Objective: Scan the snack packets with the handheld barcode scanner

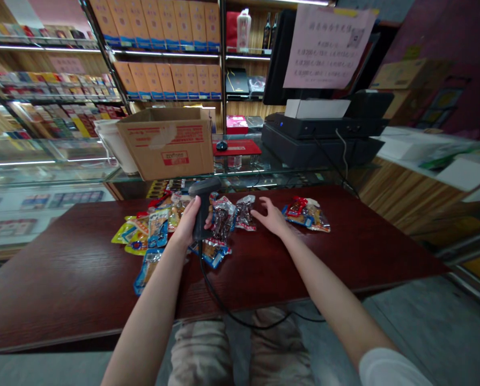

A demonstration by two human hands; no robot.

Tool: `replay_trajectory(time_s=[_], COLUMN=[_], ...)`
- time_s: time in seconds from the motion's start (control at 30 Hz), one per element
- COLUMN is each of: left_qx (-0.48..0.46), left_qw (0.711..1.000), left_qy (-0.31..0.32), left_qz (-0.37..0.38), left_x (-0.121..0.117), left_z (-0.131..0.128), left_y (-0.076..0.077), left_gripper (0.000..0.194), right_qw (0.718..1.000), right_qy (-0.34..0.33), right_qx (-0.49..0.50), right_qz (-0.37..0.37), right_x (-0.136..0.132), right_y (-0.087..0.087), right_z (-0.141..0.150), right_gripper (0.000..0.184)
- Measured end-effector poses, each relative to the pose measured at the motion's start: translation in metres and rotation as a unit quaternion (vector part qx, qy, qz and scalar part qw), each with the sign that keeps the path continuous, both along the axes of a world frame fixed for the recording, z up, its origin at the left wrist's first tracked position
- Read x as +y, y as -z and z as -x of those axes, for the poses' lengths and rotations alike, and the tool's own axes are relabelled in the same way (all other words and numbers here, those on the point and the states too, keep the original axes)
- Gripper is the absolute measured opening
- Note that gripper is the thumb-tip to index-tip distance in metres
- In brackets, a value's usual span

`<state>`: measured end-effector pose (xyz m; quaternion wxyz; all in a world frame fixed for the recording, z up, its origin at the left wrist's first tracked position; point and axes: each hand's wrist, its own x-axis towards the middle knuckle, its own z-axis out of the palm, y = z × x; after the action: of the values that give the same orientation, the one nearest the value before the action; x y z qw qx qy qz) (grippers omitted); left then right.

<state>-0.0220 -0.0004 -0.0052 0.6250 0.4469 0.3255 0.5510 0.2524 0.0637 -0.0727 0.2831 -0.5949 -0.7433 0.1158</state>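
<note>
My left hand [188, 222] is wrapped round the handle of a dark barcode scanner [205, 187], held above a heap of snack packets. Its black cable [213, 292] drops over the table's front edge. Just right of the scanner lies a clear vacuum packet of dark food [245, 212]. Beside that packet hovers my right hand [271, 215], fingers apart and holding nothing. Under and left of the scanner are another dark-food packet [222, 220], blue packets [158, 228] and yellow-green packets [135, 236]. Farther right sits a separate small group of packets [307, 213].
The dark red wooden table [82, 279] meets a glass counter at its far edge. On the counter stand an open cardboard box [171, 147], a mouse [221, 145] on a red mat, and a cash register [320, 136] with a monitor. Stocked shelves [167, 51] line the back.
</note>
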Motion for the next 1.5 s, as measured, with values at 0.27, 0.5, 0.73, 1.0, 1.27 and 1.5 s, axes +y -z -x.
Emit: replay_trajectory(time_s=[0.27, 0.5, 0.73, 1.0, 1.27, 1.5], left_qx=[0.001, 0.003, 0.006, 0.020, -0.012, 0.015], left_qw=[1.000, 0.999, 0.995, 0.993, 0.993, 0.994], left_qy=[-0.012, 0.029, 0.101, 0.118, 0.117, 0.108], left_qz=[0.013, 0.031, 0.003, -0.007, -0.013, -0.032], left_x=[-0.002, -0.006, -0.006, -0.001, -0.003, -0.008], left_z=[-0.003, -0.006, -0.014, -0.024, -0.027, -0.031], left_y=[0.000, -0.005, 0.004, 0.022, 0.020, 0.015], left_gripper=[0.072, 0.073, 0.070, 0.065, 0.057, 0.056], right_qw=[0.994, 0.918, 0.898, 0.908, 0.912, 0.921], right_qy=[-0.091, -0.139, -0.146, -0.149, -0.169, -0.167], right_qx=[0.045, 0.372, 0.415, 0.388, 0.372, 0.348], right_qz=[0.027, 0.014, 0.021, 0.039, 0.044, 0.051], right_x=[0.007, 0.016, 0.005, 0.000, -0.002, 0.000], right_y=[0.010, 0.013, -0.011, -0.012, -0.012, -0.011], right_z=[0.014, -0.012, -0.009, -0.001, 0.001, 0.000], right_gripper=[0.033, 0.095, 0.096, 0.069, 0.064, 0.060])
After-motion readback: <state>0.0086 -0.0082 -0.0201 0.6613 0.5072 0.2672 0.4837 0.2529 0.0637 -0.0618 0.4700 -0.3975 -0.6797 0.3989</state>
